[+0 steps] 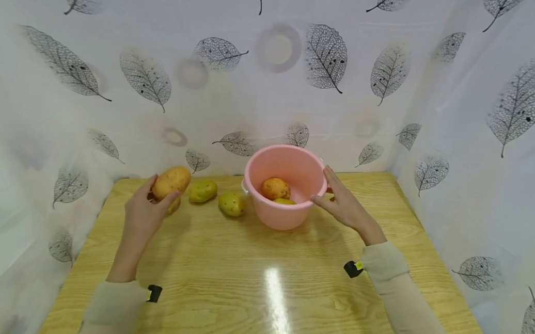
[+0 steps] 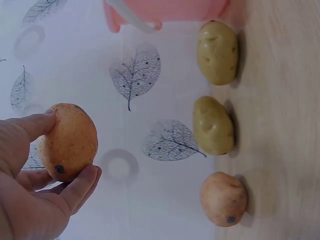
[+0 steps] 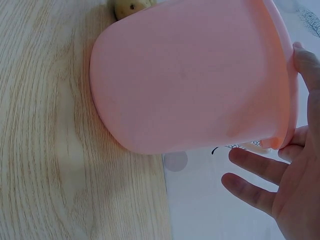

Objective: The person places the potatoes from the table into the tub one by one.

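A brown potato (image 1: pixel 172 180) is held off the table between the thumb and fingers of my left hand (image 1: pixel 145 213); a dark spot marks its lower end in the left wrist view. Below it on the table lies another brown potato (image 2: pixel 224 199), mostly hidden in the head view. Two yellow-green potatoes (image 1: pixel 202 191) (image 1: pixel 231 204) lie between there and a pink bucket (image 1: pixel 279 217). Inside the bucket are a brown potato (image 1: pixel 275 188) and part of a yellowish one (image 1: pixel 285 201). My right hand (image 1: pixel 346 206) touches the bucket's right rim with thumb and forefinger spread; its other fingers stand out straight.
The wooden table (image 1: pixel 223 267) runs back to a pale curtain (image 1: pixel 272 100) printed with dark leaves, which also hangs on both sides. A white handle (image 2: pixel 132 16) hangs at the bucket's side. Small black devices (image 1: pixel 352 269) are at both sleeve cuffs.
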{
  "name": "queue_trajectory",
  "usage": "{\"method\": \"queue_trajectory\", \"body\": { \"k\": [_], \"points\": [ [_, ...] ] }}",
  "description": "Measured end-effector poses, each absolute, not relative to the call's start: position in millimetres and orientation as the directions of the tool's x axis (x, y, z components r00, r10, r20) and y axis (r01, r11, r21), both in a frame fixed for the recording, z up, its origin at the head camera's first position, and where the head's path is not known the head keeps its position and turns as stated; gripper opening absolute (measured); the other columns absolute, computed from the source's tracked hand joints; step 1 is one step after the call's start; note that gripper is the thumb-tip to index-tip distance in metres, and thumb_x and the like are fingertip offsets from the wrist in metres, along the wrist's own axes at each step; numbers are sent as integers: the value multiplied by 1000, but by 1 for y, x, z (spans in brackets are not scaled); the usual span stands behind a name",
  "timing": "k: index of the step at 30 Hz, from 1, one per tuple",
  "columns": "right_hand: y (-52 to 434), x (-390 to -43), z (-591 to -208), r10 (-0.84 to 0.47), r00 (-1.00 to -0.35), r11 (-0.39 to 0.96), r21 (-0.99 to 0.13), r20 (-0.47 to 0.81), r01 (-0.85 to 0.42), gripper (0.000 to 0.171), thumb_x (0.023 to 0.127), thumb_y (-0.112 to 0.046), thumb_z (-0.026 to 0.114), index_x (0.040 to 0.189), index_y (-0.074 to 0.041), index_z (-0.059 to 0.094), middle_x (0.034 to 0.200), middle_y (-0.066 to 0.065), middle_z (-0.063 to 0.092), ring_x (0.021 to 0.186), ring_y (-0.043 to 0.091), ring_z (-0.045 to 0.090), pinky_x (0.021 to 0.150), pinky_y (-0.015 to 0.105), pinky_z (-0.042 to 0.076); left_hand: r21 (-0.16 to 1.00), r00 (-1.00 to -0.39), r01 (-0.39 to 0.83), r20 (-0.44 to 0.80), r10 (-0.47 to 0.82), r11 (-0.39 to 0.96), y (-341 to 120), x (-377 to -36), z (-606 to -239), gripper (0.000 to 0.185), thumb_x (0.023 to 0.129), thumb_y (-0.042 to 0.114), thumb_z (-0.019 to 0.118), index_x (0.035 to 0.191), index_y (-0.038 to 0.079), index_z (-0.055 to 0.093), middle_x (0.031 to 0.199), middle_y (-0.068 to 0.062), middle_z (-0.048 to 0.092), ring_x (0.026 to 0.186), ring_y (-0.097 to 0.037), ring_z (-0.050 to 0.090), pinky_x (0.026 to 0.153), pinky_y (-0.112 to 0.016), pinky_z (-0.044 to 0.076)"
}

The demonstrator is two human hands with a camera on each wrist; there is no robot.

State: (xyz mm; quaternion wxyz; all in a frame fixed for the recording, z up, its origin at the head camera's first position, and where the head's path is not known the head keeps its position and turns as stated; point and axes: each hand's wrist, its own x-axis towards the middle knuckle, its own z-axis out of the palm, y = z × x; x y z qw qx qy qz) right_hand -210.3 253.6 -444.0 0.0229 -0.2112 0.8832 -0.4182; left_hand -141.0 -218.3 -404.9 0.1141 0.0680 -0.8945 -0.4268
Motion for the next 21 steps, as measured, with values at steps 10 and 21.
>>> {"method": "queue_trajectory", "body": {
  "k": [10,21],
  "points": [
    [253,-209,-443,-389,-910,560,-747,144,-358,93,101,-41,67,168,-19,6,173,13,5,133,40,53,95,50,53,784,-962,-14,158,-221,620,-216,-140,-378,81,99,42,70,158,-1,36,148,-32,50,122,-44,60,99,-55,53],
    [253,-209,-444,-397,-905,549,-750,155,-369,93,101,-43,66,168,-21,6,173,9,5,133,41,52,96,52,54,782,-968,-6,151,-199,624,-216,-141,-372,82,99,44,69,159,0,35,148,-32,48,125,-44,60,99,-54,53]
  ]
}}
